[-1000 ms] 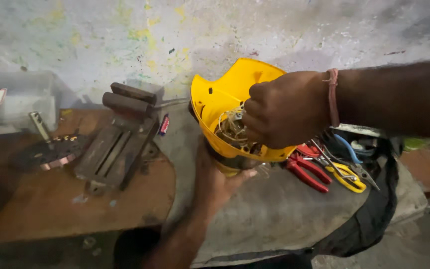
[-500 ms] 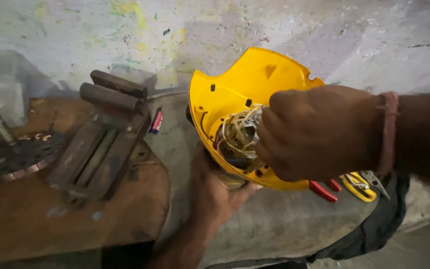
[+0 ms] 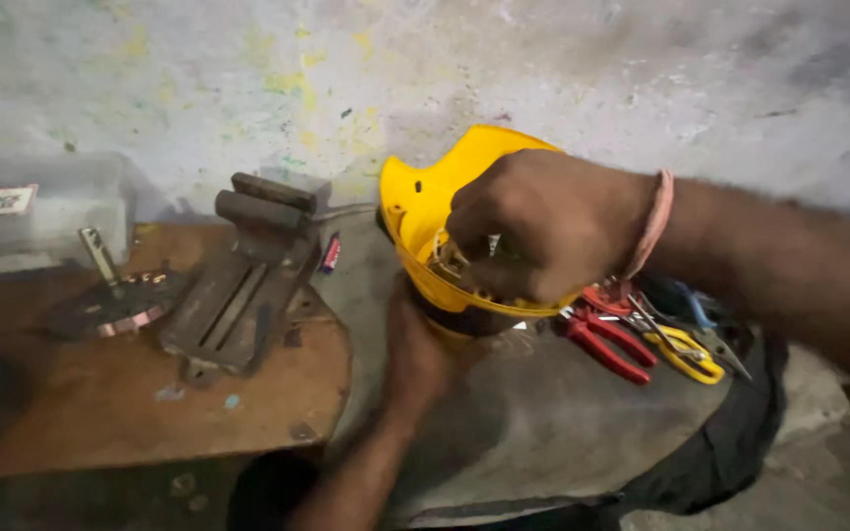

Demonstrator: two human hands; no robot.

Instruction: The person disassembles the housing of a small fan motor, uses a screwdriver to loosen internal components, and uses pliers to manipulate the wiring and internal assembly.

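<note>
A yellow plastic housing point(image 3: 425, 202) with wire windings inside stands over a grey cloth point(image 3: 543, 423), tilted with its open side toward me. My left hand point(image 3: 415, 354) grips it from below at its dark lower end. My right hand point(image 3: 543, 226), with a pink band at the wrist, reaches over the rim and its fingers close on something inside the housing; what they hold is hidden.
A rusty metal vise point(image 3: 243, 270) sits on the wooden bench point(image 3: 130, 403) to the left, beside a dark round metal part point(image 3: 115, 305) and a clear plastic box point(image 3: 36, 211). Red-handled pliers point(image 3: 602, 339) and yellow-handled pliers point(image 3: 686, 354) lie right of the housing. A stained wall rises behind.
The view has shifted. My right hand has moved further over the housing's opening and now covers the windings. My left hand keeps its grip underneath.
</note>
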